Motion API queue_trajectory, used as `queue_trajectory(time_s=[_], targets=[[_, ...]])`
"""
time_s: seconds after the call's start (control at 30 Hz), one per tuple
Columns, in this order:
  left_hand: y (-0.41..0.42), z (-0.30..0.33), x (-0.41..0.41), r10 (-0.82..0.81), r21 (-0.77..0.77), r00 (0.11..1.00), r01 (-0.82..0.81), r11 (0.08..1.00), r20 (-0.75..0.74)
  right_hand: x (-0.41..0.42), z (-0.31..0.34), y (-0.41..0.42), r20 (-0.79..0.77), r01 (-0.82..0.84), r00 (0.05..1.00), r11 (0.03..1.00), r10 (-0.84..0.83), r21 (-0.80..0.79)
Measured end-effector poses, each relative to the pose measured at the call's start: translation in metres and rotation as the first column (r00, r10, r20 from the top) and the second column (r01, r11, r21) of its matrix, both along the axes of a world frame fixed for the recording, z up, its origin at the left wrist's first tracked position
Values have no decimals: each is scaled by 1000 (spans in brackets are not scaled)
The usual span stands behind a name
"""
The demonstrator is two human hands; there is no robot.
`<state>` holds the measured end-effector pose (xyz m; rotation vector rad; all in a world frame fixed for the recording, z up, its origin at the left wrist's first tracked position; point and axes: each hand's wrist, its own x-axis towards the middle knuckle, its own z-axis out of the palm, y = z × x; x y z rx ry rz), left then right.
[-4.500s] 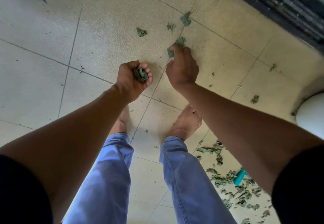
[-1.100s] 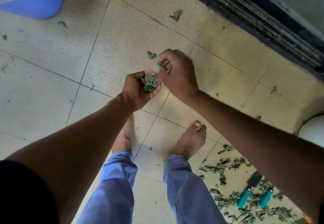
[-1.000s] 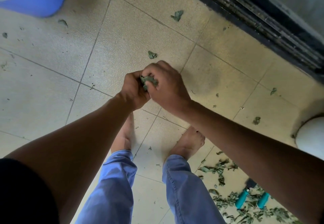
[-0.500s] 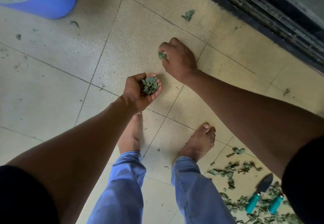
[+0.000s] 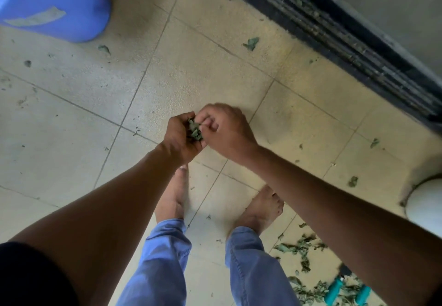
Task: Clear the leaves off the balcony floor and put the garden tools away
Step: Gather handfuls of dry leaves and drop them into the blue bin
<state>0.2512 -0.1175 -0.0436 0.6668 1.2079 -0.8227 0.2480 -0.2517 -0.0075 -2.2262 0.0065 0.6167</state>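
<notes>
My left hand (image 5: 179, 137) is cupped around a clump of green leaves (image 5: 195, 130) above the beige tiled floor. Pressed against it, my right hand (image 5: 227, 130) has its fingertips on the same clump. Single leaves lie loose on the tiles: one leaf (image 5: 251, 43) near the dark door track, another leaf (image 5: 353, 181) at the right. A heap of leaves (image 5: 302, 253) covers the floor at the lower right. Two garden tools with teal handles (image 5: 333, 292) lie in that heap, mostly hidden by my right forearm.
A blue bucket (image 5: 55, 6) stands at the top left. A dark sliding-door track (image 5: 346, 35) runs diagonally along the top right. A white round object (image 5: 428, 207) sits at the right edge. My bare feet (image 5: 173, 195) and blue trouser legs are below my hands.
My right hand has picked a leaf off the floor ahead and come back to my left hand's clump. The view has shifted slightly; the bucket shows more.
</notes>
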Motion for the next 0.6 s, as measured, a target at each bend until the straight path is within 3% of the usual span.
queue_trajectory(time_s=[0.2,0.37,0.6], targets=[[-10,2,13,61,14,997,-61,998,-46,51,-24,-45,218,83,976,956,-21,-281],[-9,3,20,34,11,999,-33,999,-19,116,-57,-76,180,-55,968,853,172,-519],[7,7,15,32,14,999,-32,999,-20,114,-71,-74,167,-117,946,774,277,-623]])
